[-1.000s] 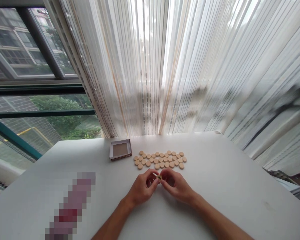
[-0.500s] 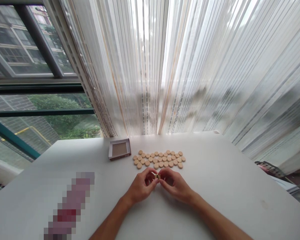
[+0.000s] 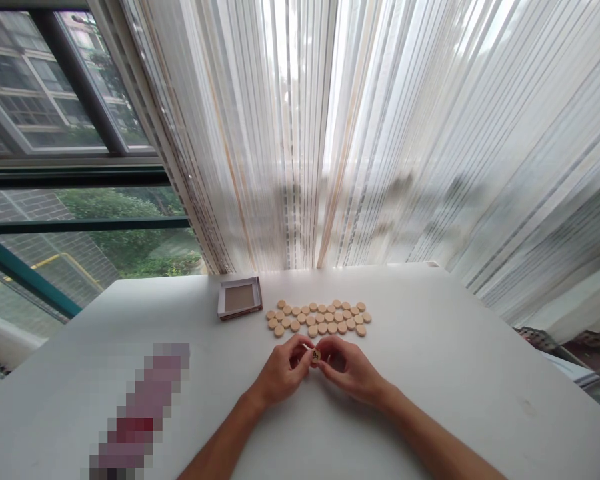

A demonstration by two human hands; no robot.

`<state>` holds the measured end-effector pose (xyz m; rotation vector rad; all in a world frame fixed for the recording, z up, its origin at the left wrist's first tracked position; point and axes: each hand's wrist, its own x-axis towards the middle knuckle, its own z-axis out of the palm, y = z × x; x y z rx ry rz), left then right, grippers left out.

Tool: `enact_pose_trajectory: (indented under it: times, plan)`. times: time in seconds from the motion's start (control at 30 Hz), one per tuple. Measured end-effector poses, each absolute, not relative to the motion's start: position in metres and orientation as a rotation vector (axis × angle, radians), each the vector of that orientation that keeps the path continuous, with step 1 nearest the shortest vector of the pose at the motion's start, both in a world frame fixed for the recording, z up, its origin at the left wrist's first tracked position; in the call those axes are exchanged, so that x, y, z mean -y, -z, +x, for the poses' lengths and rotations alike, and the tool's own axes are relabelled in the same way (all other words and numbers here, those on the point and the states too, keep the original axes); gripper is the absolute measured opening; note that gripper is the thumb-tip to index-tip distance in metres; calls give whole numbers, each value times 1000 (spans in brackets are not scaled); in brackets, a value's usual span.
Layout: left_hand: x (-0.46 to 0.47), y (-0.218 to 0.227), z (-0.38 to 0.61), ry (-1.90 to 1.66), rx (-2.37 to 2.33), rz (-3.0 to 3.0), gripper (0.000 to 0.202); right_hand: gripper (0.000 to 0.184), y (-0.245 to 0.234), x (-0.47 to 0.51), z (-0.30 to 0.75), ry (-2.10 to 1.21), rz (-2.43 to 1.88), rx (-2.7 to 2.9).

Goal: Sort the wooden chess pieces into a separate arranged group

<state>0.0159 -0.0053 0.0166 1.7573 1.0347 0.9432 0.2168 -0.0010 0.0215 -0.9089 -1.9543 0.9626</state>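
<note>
Between my two hands is one round wooden Chinese chess piece, its face with a black character turned toward me. My left hand pinches it from the left with thumb and fingers. From the right, the fingertips of my right hand close on the same piece. Just beyond my hands lie several more light wooden discs, flat on the table in uneven rows, with plain faces up.
A shallow open box with a brown inside stands left of the discs on the white table. A pixelated purplish strip covers the left front. Behind the table hang striped sheer curtains, with a window at the left.
The piece has tilted a little between my fingertips, so its black character shows more fully. My hands stay in nearly the same place, and the discs on the table have not moved.
</note>
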Motion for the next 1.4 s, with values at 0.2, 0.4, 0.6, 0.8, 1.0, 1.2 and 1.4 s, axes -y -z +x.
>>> enact_pose_trajectory:
  times: [0.2,0.4,0.6,0.8,1.0,1.2,1.4]
  plan:
    - [6,-17,14,-936,-999,1803,16,12,-23,1,217,-977,-889,1929]
    - [5,-16,15,-933,-1015,1829,19,8,-25,1,219,-944,-899,1948]
    - [6,-17,15,-924,-1038,1846,21,8,-22,1,218,-914,-951,1955]
    - [9,-20,16,-916,-1046,1883,19,16,-17,-1,218,-919,-989,1942]
    - [10,-21,17,-886,-1043,1921,16,24,-15,-1,217,-948,-1034,1913]
    - [8,-17,16,-898,-1050,1903,21,17,-19,1,218,-916,-1008,1936]
    - [7,-18,16,-925,-1034,1838,21,4,-26,3,220,-928,-949,1944]
